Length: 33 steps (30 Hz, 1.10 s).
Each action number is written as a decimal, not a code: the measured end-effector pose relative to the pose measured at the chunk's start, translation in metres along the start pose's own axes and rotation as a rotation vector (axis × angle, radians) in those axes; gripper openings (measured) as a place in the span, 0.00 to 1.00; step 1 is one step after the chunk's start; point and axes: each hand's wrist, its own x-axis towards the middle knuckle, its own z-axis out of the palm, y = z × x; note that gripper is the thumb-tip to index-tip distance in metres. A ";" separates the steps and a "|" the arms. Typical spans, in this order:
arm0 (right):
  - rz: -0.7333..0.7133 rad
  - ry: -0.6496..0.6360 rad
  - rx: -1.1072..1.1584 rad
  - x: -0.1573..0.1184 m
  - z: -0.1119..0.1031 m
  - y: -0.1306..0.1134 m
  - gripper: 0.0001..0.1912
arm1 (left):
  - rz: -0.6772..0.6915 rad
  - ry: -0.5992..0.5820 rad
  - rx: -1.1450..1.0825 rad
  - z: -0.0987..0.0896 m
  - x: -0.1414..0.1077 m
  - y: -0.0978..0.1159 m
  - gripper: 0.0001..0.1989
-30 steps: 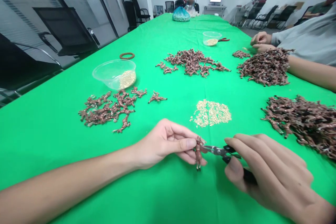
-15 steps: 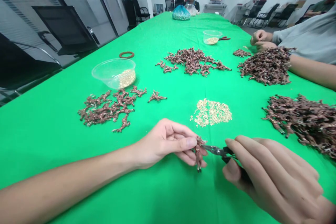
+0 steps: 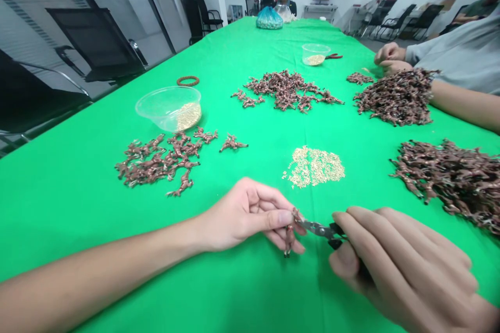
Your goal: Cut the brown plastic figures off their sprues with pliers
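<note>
My left hand (image 3: pixel 253 216) pinches a small brown animal figurine (image 3: pixel 289 237) between thumb and fingers, its legs hanging down. My right hand (image 3: pixel 406 265) is wrapped round black-handled pliers (image 3: pixel 318 229), whose tips touch the upper part of the figurine. Whether the tips hold a small ring there is too small to tell. Beyond my hands a flat patch of small gold pieces (image 3: pixel 318 167) lies on the green cloth (image 3: pixel 250 286). A loose pile of brown figurines (image 3: pixel 156 164) lies to the left, with one single figurine (image 3: pixel 233 142) beside it.
Behind the left pile stands a clear bowl (image 3: pixel 170 109) with gold pieces, near a brown ring (image 3: pixel 188 80). More figurine piles lie centre (image 3: pixel 287 88) and right (image 3: pixel 449 182). A person's hands (image 3: pixel 390 57) rest at the right edge. Farther off are another bowl (image 3: pixel 315 54) and red-handled pliers (image 3: pixel 334 56).
The figurine's lower end has swung slightly left in my left hand. The pliers' tips have shifted a little left and down with my right hand.
</note>
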 end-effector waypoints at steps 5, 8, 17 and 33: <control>0.158 -0.091 0.166 0.009 0.005 -0.005 0.07 | -0.018 -0.032 0.065 0.000 -0.002 0.002 0.09; 0.425 -0.227 0.424 0.011 0.006 -0.008 0.10 | -0.019 -0.055 0.098 -0.001 -0.002 0.001 0.10; 0.839 -0.488 0.733 0.003 0.006 -0.005 0.17 | 0.020 -0.002 0.006 0.000 0.000 -0.002 0.07; -0.124 -0.030 -0.076 0.008 0.001 0.001 0.05 | -0.010 0.021 -0.042 0.001 0.000 0.001 0.10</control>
